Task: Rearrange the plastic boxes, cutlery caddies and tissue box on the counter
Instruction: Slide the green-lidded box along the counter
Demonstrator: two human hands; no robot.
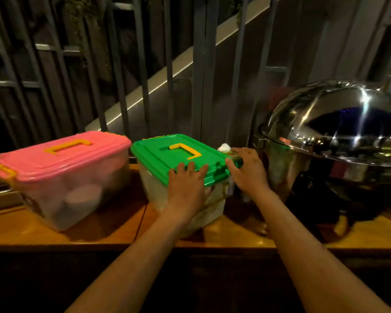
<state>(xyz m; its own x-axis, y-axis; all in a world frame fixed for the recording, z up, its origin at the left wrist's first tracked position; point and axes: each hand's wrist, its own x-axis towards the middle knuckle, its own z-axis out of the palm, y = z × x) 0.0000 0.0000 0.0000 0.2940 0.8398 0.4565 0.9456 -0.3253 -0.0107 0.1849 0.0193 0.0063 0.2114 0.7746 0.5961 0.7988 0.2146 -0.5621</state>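
Note:
A clear plastic box with a green lid [167, 152] and yellow handle stands mid-counter. My left hand [186, 188] grips its near edge, fingers over the lid rim. My right hand [246, 170] holds its right end by the lid corner. To the left stands a larger clear box with a pink lid [61, 159], yellow handle and clasp, with bowls dimly seen inside. A white tuft of tissue [224, 146] pokes up behind the green lid's right corner; whatever holds it is hidden. No cutlery caddies are visible.
A large shiny steel chafing dish [339, 141] with a domed lid stands close on the right. The wooden counter [99, 231] runs left to right, its front edge near me. Dark metal railings [142, 64] rise right behind the boxes.

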